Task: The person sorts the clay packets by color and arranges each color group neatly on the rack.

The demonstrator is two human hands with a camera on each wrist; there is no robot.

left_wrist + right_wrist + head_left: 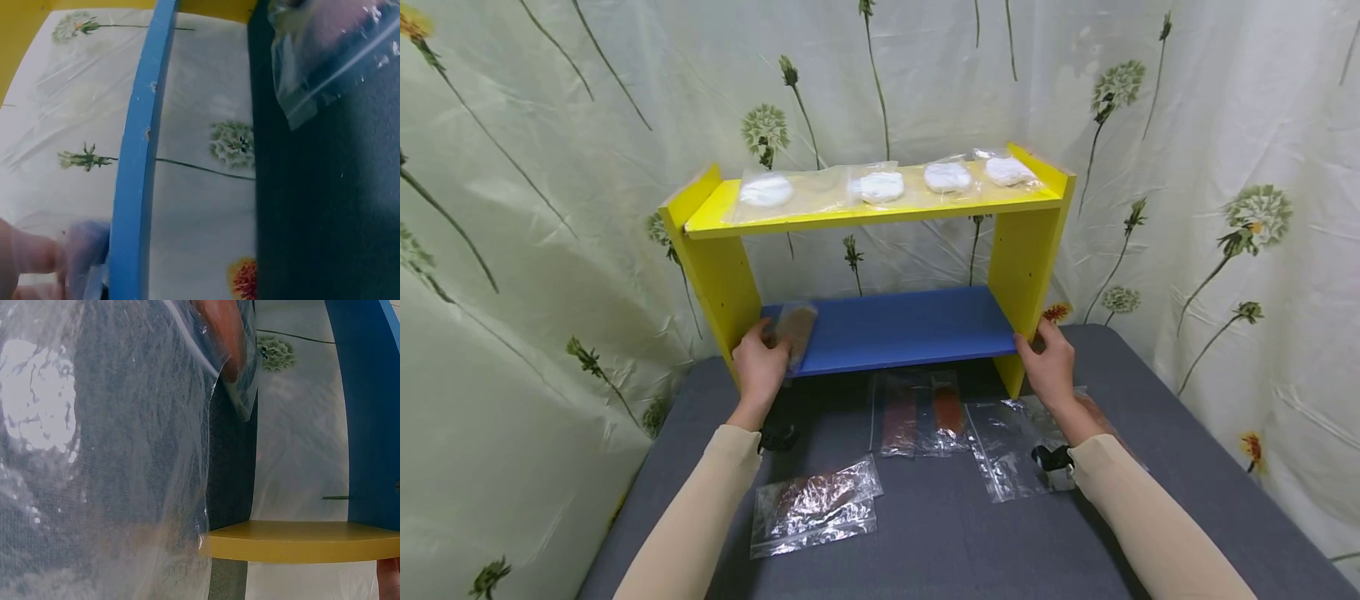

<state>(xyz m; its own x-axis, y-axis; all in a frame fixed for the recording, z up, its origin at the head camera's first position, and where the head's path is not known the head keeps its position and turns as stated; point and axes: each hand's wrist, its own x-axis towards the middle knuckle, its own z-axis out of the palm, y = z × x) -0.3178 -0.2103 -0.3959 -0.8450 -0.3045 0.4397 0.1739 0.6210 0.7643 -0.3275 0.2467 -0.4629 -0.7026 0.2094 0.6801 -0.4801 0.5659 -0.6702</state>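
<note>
In the head view we see a long, plain beige left sleeve toward seven o'clock and a matching right sleeve toward four. Beyond the cuffs, the left hand and right hand are bare. At each wrist we make out a small black wrist piece, its underside partly dark; finer detail is too small for us to tell.
</note>
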